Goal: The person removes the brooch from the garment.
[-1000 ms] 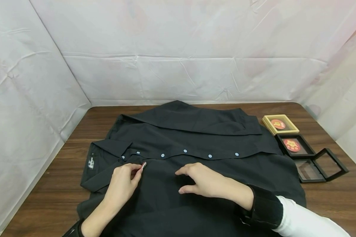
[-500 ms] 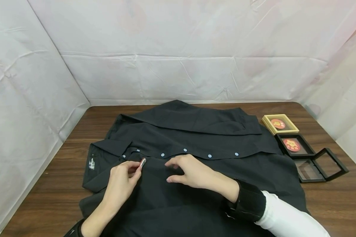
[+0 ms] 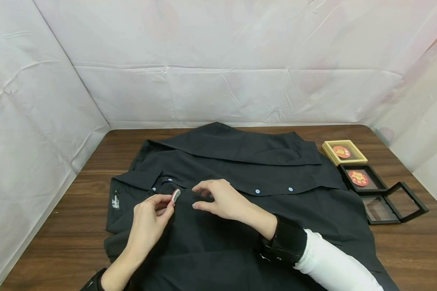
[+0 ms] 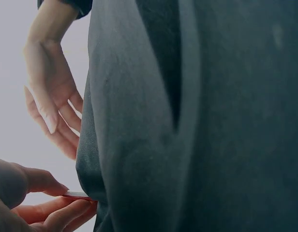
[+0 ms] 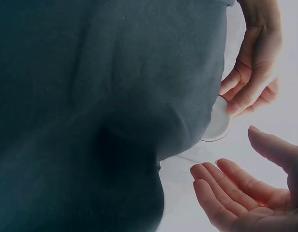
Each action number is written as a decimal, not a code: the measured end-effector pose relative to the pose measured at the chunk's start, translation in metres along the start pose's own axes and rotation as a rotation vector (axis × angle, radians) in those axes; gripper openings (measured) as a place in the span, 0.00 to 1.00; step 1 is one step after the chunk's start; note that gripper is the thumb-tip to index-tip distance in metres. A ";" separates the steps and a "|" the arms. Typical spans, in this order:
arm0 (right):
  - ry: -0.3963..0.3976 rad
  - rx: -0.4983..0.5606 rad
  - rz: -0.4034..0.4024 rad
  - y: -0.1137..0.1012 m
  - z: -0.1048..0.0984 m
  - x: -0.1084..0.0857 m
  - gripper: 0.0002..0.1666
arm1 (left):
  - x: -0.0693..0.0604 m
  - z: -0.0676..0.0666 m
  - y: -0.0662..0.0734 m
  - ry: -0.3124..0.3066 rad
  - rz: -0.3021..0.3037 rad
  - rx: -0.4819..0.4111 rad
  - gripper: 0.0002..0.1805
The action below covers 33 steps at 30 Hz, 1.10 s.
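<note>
My left hand (image 3: 145, 226) pinches a round badge (image 3: 176, 195) between thumb and fingers, over the dark shirt (image 3: 204, 250). The badge has a red edge and a white back (image 5: 217, 121), most plainly seen in the right wrist view, where cloth covers part of it. In the left wrist view it shows as a thin red-and-white disc (image 4: 77, 195) against the shirt edge. My right hand (image 3: 222, 199) is just right of the badge, fingers spread from the thumb and holding nothing. It hides part of the shirt's row of light buttons (image 3: 257, 191).
On the table's right side are a gold-framed box (image 3: 360, 155) and a black-framed box (image 3: 375, 176), each with a red round badge inside. An opened black case (image 3: 400, 218) lies below them. White cloth walls (image 3: 218, 97) enclose the wooden table (image 3: 73, 226).
My right hand has moved left and away from me, toward the badge, now covering some buttons. The left hand still pinches the badge, which has shifted slightly upward and turned its white back more into view.
</note>
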State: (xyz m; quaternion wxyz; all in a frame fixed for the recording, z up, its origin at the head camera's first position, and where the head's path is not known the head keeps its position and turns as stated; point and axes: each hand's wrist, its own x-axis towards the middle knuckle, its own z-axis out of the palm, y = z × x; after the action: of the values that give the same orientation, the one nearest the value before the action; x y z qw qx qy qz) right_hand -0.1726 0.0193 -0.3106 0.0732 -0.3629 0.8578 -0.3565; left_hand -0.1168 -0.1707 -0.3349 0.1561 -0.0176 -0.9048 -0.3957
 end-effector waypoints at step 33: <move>0.117 0.137 0.042 0.007 0.025 0.028 0.16 | -0.001 0.005 -0.003 0.139 0.099 -0.192 0.09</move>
State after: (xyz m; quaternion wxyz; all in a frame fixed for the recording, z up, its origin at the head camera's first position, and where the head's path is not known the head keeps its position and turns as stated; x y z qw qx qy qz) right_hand -0.1875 -0.0106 -0.3301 0.0553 -0.3175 0.8416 -0.4334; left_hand -0.1172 -0.1694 -0.3404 0.2354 -0.0497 -0.8479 -0.4724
